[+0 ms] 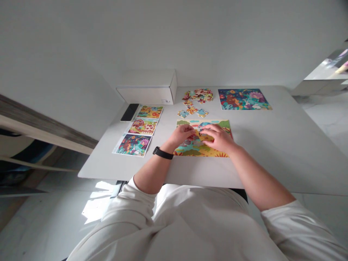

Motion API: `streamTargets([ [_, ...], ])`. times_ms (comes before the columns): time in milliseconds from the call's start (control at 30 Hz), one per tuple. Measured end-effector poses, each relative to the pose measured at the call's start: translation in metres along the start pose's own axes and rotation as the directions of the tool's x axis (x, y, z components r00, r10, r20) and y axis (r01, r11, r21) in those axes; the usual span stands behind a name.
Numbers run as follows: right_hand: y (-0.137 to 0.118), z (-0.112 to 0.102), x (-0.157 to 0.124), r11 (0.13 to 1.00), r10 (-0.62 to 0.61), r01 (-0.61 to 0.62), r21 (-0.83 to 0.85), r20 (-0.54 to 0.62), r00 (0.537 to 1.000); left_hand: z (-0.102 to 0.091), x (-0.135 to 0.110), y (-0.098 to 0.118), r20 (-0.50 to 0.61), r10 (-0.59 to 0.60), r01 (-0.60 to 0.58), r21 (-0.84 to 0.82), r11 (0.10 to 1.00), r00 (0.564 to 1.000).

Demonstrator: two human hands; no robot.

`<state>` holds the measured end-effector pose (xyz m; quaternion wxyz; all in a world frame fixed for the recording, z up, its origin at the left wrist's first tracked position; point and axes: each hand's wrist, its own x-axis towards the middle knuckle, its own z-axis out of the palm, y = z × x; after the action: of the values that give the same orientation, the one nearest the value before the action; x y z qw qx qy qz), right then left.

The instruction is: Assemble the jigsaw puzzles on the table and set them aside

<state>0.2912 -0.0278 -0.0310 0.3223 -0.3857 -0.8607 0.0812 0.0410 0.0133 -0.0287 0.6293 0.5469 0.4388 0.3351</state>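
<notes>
A colourful jigsaw puzzle board (202, 150) lies flat on the white table (272, 145) in front of me. My left hand (182, 134) rests on its left part, fingers curled over the pieces. My right hand (217, 137) lies on the middle of the board, fingers pressing on a puzzle piece there. Whether either hand grips a piece is hidden by the fingers. A heap of loose puzzle pieces (198, 95) sits beyond the board, with a few single pieces (192, 111) scattered closer.
A finished blue puzzle (243, 99) lies at the far right. A white box (148, 88) stands at the far left by the wall. Beside it lie a black phone (129, 112) and a strip of three picture cards (143, 127).
</notes>
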Motion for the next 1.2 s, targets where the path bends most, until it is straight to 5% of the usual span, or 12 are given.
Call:
streamTargets([
  [167, 0.001, 0.001, 0.000, 1.000, 0.012, -0.012, -0.010, 0.022, 1.000, -0.001, -0.003, 0.006, -0.038, 0.019, -0.010, 0.229, 0.973, 0.999],
  [300, 0.000, 0.001, 0.000, 0.999, 0.039, -0.039, -0.003, 0.085, 0.996, -0.009, -0.007, 0.012, -0.141, 0.221, -0.101, 0.578, 0.809, 0.965],
  [433, 0.001, 0.002, 0.000, 0.999, 0.047, -0.046, -0.016, 0.161, 0.986, -0.013, -0.008, 0.010, -0.088, 0.312, -0.154, 0.724, 0.673, 0.946],
  [900, 0.000, 0.009, 0.002, 0.992, 0.092, -0.067, -0.108, 0.243, 0.966, -0.010, -0.013, 0.009, 0.200, 0.264, -0.304, 0.838, 0.454, 0.944],
  [1200, 0.001, 0.010, 0.000, 0.990, 0.100, -0.072, -0.120, 0.243, 0.965, -0.011, -0.010, 0.005, 0.230, 0.260, -0.327, 0.836, 0.441, 0.938],
])
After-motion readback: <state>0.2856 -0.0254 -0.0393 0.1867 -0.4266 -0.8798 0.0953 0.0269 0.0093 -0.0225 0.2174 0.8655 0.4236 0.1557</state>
